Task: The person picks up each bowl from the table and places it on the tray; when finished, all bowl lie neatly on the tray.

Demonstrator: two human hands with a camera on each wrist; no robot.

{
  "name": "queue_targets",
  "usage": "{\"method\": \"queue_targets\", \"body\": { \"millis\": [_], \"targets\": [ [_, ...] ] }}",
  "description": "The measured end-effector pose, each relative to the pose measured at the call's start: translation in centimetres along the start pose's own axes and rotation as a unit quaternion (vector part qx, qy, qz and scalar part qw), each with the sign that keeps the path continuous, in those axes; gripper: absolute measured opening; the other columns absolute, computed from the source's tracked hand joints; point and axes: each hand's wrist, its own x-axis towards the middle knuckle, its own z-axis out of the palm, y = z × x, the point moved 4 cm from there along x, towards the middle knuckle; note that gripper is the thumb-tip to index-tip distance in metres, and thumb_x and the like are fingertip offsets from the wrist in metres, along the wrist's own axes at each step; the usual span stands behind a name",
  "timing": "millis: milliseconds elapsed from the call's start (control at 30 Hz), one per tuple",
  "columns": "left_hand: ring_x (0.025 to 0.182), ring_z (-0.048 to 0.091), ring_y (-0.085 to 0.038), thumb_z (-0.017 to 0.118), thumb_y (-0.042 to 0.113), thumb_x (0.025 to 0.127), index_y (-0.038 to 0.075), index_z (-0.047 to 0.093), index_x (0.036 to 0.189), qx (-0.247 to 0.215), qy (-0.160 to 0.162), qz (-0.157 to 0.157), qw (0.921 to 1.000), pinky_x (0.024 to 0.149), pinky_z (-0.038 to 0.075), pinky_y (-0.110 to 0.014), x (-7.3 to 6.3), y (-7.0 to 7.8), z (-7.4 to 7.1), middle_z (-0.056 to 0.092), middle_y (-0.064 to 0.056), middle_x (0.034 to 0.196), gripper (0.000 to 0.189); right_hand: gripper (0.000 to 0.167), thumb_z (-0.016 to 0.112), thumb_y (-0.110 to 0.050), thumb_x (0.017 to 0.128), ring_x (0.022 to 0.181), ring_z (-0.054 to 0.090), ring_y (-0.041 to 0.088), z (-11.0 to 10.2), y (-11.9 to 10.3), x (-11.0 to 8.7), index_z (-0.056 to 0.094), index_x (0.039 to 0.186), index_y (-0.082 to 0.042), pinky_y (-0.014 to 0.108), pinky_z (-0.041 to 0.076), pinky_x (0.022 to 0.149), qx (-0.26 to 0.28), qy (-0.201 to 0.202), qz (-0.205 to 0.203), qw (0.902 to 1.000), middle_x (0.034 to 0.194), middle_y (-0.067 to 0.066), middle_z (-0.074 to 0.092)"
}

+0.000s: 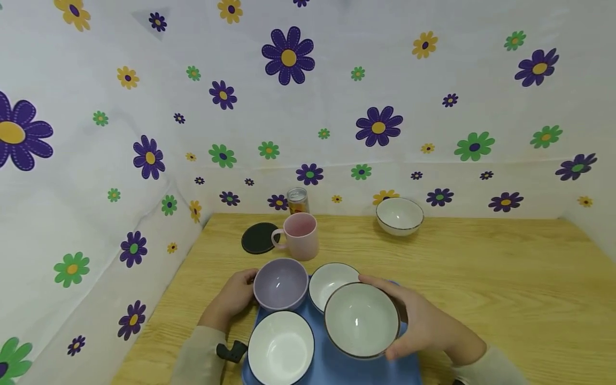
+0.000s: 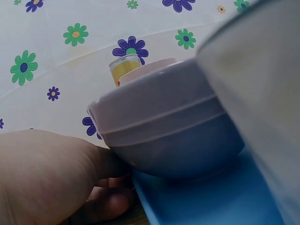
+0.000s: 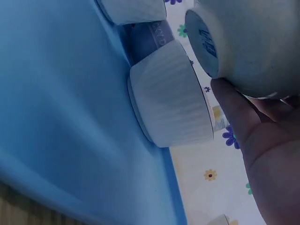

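Observation:
My right hand (image 1: 418, 318) holds a white bowl (image 1: 362, 321) with a brown rim by its side. The bowl is tilted above a blue tray (image 1: 366, 369), and its marked foot shows in the right wrist view. Left of the tray, my left hand (image 1: 236, 294) is beside a purple bowl (image 1: 281, 284). In the left wrist view its fingers (image 2: 110, 204) curl at the tray's edge, under that bowl; the fingertips are partly hidden. On the tray stand a dark-rimmed white bowl (image 1: 281, 347) in front and a smaller white bowl (image 1: 332, 283) behind the held one.
Behind the tray stand a pink mug (image 1: 302, 238), a drink can (image 1: 298, 201) and a flat black round coaster (image 1: 260, 238). Another white bowl (image 1: 399, 216) is at the back of the wooden table (image 1: 505, 289). A flowered sheet (image 1: 337, 96) hangs behind and along the left.

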Motion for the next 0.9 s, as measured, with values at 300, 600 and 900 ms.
{"method": "queue_targets", "body": {
  "millis": [300,600,900],
  "targets": [
    [0.073,0.06,-0.019,0.053,0.004,0.099,0.003,0.07,0.111,-0.009,-0.006,0.004,0.9999,0.066,0.051,-0.032,0.0,0.2,0.0,0.065,-0.007,0.09,0.021,0.095,0.083,-0.03,0.083,0.129,0.053,0.026,0.9,-0.1,-0.1,0.029,0.155,0.0,0.032,0.044,0.105,-0.01,-0.077,0.059,0.9953,0.142,0.016,0.052],
    [0.071,0.06,-0.019,0.053,0.003,0.099,0.002,0.07,0.109,-0.005,-0.005,0.003,1.0,0.065,0.051,-0.031,0.0,0.4,0.1,0.065,-0.007,0.089,0.02,0.096,0.086,-0.036,0.079,0.13,0.051,0.024,1.2,1.0,-0.5,0.034,0.155,-0.007,0.03,0.043,0.105,-0.029,-0.091,0.107,0.9896,0.142,0.01,0.054],
    [0.072,0.06,-0.018,0.053,0.004,0.099,0.002,0.07,0.109,-0.007,-0.005,0.004,1.0,0.066,0.051,-0.031,0.0,0.3,0.1,0.064,-0.007,0.088,0.019,0.101,0.089,-0.029,0.075,0.129,0.05,0.025,1.6,1.1,-0.3,0.032,0.157,-0.013,0.032,0.044,0.104,-0.039,-0.088,0.152,0.9837,0.143,0.005,0.052]
  ]
}}
